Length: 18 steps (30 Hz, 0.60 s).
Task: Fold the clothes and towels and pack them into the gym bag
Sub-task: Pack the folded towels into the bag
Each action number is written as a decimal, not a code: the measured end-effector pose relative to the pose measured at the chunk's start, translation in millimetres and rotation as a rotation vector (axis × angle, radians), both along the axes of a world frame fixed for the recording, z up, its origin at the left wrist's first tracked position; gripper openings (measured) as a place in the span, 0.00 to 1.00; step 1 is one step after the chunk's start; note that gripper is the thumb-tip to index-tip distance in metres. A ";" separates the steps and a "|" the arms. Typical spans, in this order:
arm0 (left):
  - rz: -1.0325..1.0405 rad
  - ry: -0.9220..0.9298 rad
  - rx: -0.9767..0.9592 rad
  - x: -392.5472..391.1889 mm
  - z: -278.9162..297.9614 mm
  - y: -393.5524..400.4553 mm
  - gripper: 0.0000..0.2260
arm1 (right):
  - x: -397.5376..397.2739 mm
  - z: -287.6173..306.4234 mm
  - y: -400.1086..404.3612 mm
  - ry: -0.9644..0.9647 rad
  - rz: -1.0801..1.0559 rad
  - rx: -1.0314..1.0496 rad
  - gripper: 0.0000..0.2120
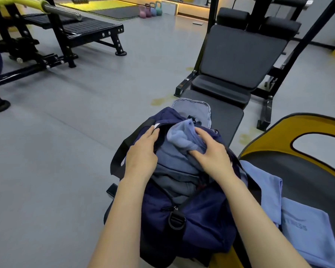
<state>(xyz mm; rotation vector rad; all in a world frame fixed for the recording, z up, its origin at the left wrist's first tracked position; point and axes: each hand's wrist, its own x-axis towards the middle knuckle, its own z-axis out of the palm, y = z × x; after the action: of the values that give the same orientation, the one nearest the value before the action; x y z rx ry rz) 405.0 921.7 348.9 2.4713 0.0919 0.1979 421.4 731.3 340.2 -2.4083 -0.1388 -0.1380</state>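
Head view: we see the navy gym bag (197, 215) open on the counter (226, 117). Left hand (141, 153) grips its rim; right hand (211, 151) pinches a blue towel (182, 136) inside. Folded blue towels (306, 229) lie just right.

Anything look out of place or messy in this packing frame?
Mostly tidy. One light blue towel sits bunched, not folded flat, at the gym bag opening under the right hand. Yellowish stains mark the floor near the bench.

Black weight bench (232, 60) on grey floor (66, 151), four pastel kettlebells (150, 10) far back, barbell rack (52, 35) at left, yellow-edged seat (307, 136) at right
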 end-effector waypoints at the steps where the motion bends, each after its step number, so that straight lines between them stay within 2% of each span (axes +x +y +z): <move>1: 0.006 0.001 -0.005 0.8 -0.3 1.9 0.34 | 4.5 0.7 2.0 0.010 0.043 -0.163 0.27; 3: 0.023 -0.004 -0.004 2.9 -1.4 5.2 0.34 | 13.0 -0.1 5.3 -0.009 0.108 -0.387 0.28; 5: 0.042 -0.017 0.004 4.4 -1.0 6.9 0.34 | 22.2 -3.1 8.6 -0.046 0.128 -0.493 0.29; 12: 0.070 -0.072 -0.020 2.1 2.0 6.0 0.36 | 56.9 -26.4 26.6 -0.105 0.219 -0.611 0.29; 13: 0.069 -0.073 -0.016 2.0 1.8 6.0 0.35 | 57.7 -29.1 27.4 -0.146 0.230 -0.645 0.31; 15: 0.063 -0.066 -0.004 1.9 1.4 5.5 0.35 | 56.9 -33.8 27.5 -0.382 0.216 -0.663 0.32; 18: 0.049 -0.057 0.003 1.9 1.6 4.6 0.35 | 53.9 -41.0 24.7 -0.677 0.259 -0.707 0.16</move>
<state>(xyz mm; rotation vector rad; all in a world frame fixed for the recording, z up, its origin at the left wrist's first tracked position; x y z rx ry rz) 406.9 926.3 350.4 2.4657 0.1282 0.2900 475.3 756.1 299.2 -2.8920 -0.9383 -0.9104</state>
